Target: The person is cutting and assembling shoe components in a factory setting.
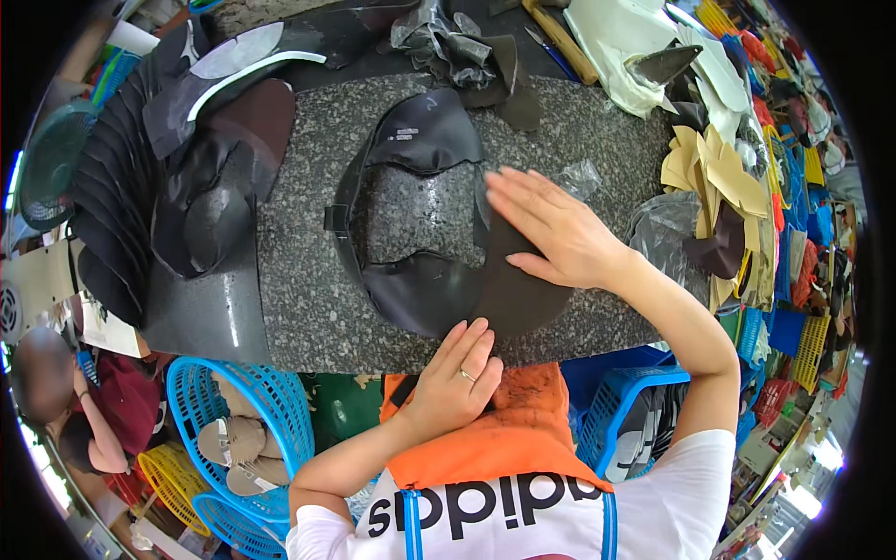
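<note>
In your head view, the ring-shaped dark piece (425, 289) lies on the grey speckled slab (308, 280) directly ahead of you. Its upper and lower panels are black, smooth and slightly glossy, with wavy inner edges. A narrow band curves round its left side, with a small dark tab (337, 218) sticking out. The slab shows through the middle. At its right lies a broad, matt brown panel (523, 285) with a rounded outer edge; you can't tell from here how the two are joined.

The upper black panel carries small pale print (404, 133) and a light mark near its top edge. Large black lettering crosses your white shirt (672, 495), upside down here, below the folded orange apron (499, 457).

Your right hand (555, 233) is spread palm down over the brown panel, fingers together and pointing up-left, thumb apart, gripping nothing. Your left hand (455, 378) comes up from below, its fingertips at the piece's near edge; whether they pinch it, you can't tell. One of its fingers wears a ring (467, 375).
</note>
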Motion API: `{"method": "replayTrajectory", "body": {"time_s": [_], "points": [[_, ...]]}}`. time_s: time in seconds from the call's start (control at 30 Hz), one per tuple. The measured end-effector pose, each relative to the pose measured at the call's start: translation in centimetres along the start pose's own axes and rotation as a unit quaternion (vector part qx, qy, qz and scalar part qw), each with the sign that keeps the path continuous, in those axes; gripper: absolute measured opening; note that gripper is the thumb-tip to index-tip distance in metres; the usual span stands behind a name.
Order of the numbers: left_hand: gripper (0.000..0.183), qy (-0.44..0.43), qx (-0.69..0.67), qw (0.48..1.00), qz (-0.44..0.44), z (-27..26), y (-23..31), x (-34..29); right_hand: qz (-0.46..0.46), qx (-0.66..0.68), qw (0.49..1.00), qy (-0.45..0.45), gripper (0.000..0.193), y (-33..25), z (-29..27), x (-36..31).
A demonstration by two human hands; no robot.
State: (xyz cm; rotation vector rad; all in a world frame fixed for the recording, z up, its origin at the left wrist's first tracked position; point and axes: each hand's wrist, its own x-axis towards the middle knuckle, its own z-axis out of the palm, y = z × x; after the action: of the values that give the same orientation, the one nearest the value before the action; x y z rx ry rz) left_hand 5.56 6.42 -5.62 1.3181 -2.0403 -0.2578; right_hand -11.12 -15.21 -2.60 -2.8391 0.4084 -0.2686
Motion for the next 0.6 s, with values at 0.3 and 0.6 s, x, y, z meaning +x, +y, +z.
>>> {"method": "replayTrajectory", "body": {"time_s": [0.3, 0.6], "points": [[0.02, 0.015, -0.012, 1.0, -0.012, -0.8, 0.6, 0.7, 0.159, -0.177, 0.971, 0.031, 0.06, -0.4, -0.1, 0.6], [0.036, 0.061, 0.155, 0.967, -0.193, -7.6, -3.8, 4.7, 0.288, -0.04, 0.951, 0.106, 0.015, 2.7, -1.2, -4.1]]}}
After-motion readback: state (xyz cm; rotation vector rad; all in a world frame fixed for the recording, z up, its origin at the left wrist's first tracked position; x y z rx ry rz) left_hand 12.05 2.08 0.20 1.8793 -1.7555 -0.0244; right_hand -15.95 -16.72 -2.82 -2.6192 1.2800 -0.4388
